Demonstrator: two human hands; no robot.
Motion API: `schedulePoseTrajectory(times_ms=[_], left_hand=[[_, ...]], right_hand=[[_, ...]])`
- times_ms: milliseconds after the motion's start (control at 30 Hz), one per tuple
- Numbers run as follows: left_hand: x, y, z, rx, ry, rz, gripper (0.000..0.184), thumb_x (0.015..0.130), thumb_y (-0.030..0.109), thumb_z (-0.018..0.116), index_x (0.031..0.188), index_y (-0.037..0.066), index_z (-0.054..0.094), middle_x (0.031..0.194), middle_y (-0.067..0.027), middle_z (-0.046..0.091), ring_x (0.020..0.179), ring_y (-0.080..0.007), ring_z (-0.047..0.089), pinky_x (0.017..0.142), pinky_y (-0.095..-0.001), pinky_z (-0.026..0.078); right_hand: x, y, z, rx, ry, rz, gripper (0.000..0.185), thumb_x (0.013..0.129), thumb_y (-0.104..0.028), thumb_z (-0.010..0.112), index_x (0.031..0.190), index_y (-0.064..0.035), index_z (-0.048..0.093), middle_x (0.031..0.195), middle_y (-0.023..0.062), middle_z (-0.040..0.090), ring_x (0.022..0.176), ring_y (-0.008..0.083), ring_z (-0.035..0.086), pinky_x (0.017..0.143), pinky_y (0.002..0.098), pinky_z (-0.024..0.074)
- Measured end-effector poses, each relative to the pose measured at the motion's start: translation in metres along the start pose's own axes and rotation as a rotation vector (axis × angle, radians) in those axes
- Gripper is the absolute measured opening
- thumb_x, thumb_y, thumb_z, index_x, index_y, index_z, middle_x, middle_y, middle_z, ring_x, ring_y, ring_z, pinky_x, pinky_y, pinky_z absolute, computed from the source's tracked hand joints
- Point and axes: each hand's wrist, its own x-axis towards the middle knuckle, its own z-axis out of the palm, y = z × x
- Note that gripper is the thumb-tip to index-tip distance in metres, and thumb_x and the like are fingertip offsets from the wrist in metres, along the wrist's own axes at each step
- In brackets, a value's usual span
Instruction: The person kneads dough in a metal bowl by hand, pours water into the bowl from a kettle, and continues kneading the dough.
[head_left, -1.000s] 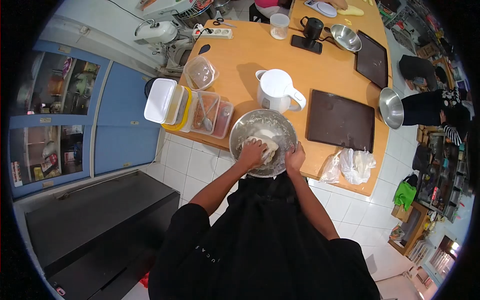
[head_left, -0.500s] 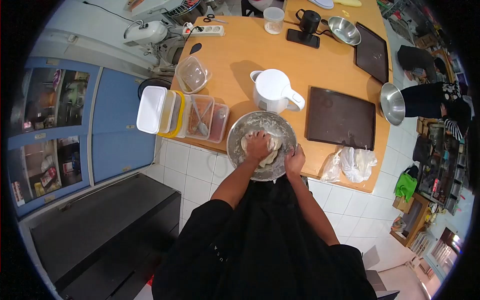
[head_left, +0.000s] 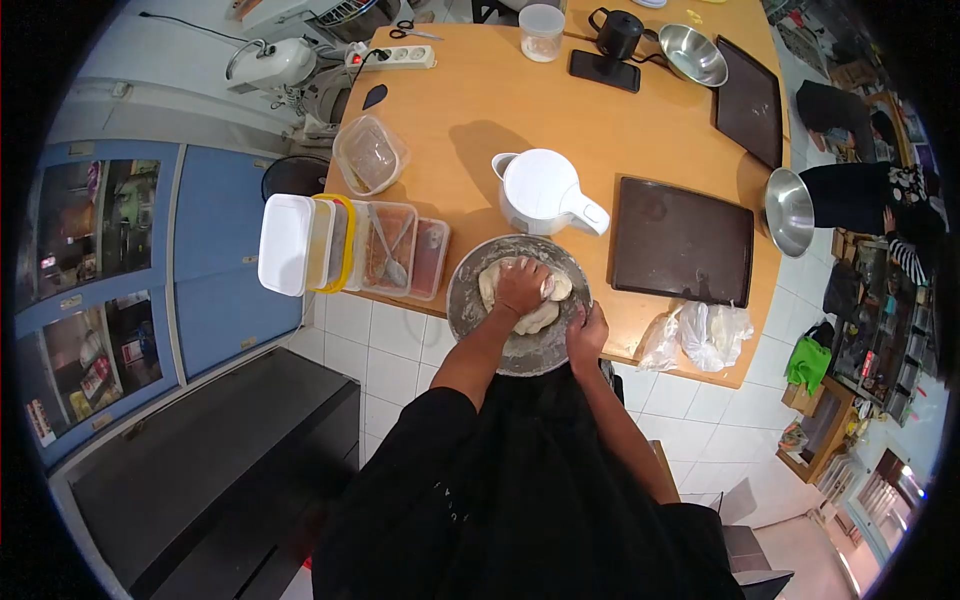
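I see the left grip point(head_left: 523, 287) on dough point(head_left: 540, 319) just beneath it — closed or not, I can't tell — while the right grip point(head_left: 587, 336) clasps the rim of the metal bowl point(head_left: 465, 308) around that dough, a white jug point(head_left: 540, 187) beyond both.

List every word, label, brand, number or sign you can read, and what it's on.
No text is legible.
Black shirt: small white marks, like letters, too blurred to read.
Red-and-white pack in the cabinet: any print is too small to read.
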Motion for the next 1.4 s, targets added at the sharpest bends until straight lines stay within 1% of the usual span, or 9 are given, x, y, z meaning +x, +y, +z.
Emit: schedulePoseTrajectory(times_ms=[167,267,467,567,767,1067,1167,1267,1400], left_hand=[[-0.002,-0.008,0.024,-0.113,0.02,-0.05,0.03,0.084,0.035,0.061,0.104,0.012,0.061,0.095,-0.0084,0.066,0.1,-0.0294,0.062,0.088,-0.0604,0.042],[-0.002,-0.014,0.017,-0.259,-0.197,-0.095,0.042,0.082,0.034,0.063,0.116,0.009,0.057,0.116,-0.0136,0.063,0.112,-0.0326,0.058,0.096,-0.0623,0.038],[-0.007,-0.01,-0.021,-0.261,-0.313,-0.029,0.068,0.075,0.036,0.075,0.128,0.004,0.046,0.134,-0.0208,0.051,0.125,-0.0378,0.05,0.106,-0.0643,0.028],[-0.003,0.01,-0.041,-0.216,-0.415,-0.114,0.067,0.075,0.014,0.069,0.134,0.004,0.039,0.138,-0.0215,0.048,0.127,-0.0366,0.048,0.106,-0.0628,0.031],[0.011,0.027,-0.033,-0.102,-0.454,-0.061,0.06,0.074,0.008,0.068,0.129,0.004,0.047,0.123,-0.0198,0.061,0.122,-0.0369,0.054,0.103,-0.0595,0.036],[-0.011,-0.007,-0.049,-0.754,-0.384,-0.169,0.051,0.068,0.007,0.073,0.118,0.009,0.062,0.119,-0.0167,0.062,0.117,-0.0362,0.054,0.103,-0.0442,0.04],[-0.04,-0.023,-0.051,-0.69,-0.176,0.175,0.055,0.067,0.005,0.074,0.12,0.011,0.061,0.125,-0.0154,0.058,0.121,-0.0363,0.052,0.105,-0.0453,0.039],[-0.06,-0.013,-0.105,-0.327,-0.378,0.152,0.059,0.066,0.006,0.076,0.122,0.012,0.059,0.131,-0.0135,0.053,0.124,-0.0365,0.049,0.106,-0.0461,0.039],[-0.089,-0.014,-0.111,-0.219,-0.425,0.111,0.059,0.065,0.009,0.078,0.12,0.015,0.059,0.133,-0.0103,0.051,0.127,-0.0361,0.045,0.104,-0.0461,0.042]], right_hand=[[-0.004,0.006,0.001,-0.009,0.002,-0.009,0.015,0.089,-0.009,0.053,0.096,0.004,0.058,0.083,0.0278,0.061,0.078,0.0475,0.06,0.071,0.0505,0.0464],[-0.004,0.001,-0.001,-0.012,0.008,-0.002,0.014,0.088,-0.006,0.054,0.095,0.0051,0.057,0.084,0.0287,0.061,0.081,0.0484,0.059,0.072,0.0509,0.0458],[-0.004,0.005,0.002,-0.03,0.032,-0.034,0.013,0.088,-0.004,0.054,0.097,0.005,0.057,0.085,0.0282,0.061,0.082,0.0481,0.059,0.072,0.0512,0.0454],[-0.004,0.003,0.001,-0.014,0.018,-0.038,0.012,0.088,-0.003,0.053,0.096,0.005,0.057,0.085,0.0281,0.061,0.083,0.048,0.059,0.073,0.0512,0.0454],[-0.005,0.004,0.004,-0.039,0.039,-0.038,0.015,0.088,-0.007,0.055,0.097,0.0046,0.059,0.085,0.0295,0.063,0.084,0.0491,0.061,0.073,0.0505,0.047],[-0.007,0.004,0.002,-0.038,0.04,0.0,0.018,0.088,-0.008,0.056,0.098,0.0065,0.059,0.085,0.0309,0.063,0.084,0.0491,0.061,0.074,0.0513,0.047],[-0.007,-0.001,-0.002,-0.05,0.036,0.01,0.019,0.087,-0.008,0.056,0.099,0.0069,0.059,0.086,0.0312,0.063,0.085,0.0491,0.061,0.075,0.0514,0.047],[-0.007,-0.001,-0.002,-0.047,0.024,0.028,0.02,0.087,-0.008,0.057,0.101,0.0071,0.059,0.088,0.0308,0.063,0.086,0.0489,0.061,0.076,0.0511,0.0471],[-0.008,-0.002,-0.002,-0.058,0.018,0.015,0.022,0.087,-0.007,0.056,0.105,0.0072,0.059,0.09,0.0301,0.064,0.088,0.0485,0.061,0.078,0.0506,0.0472]])
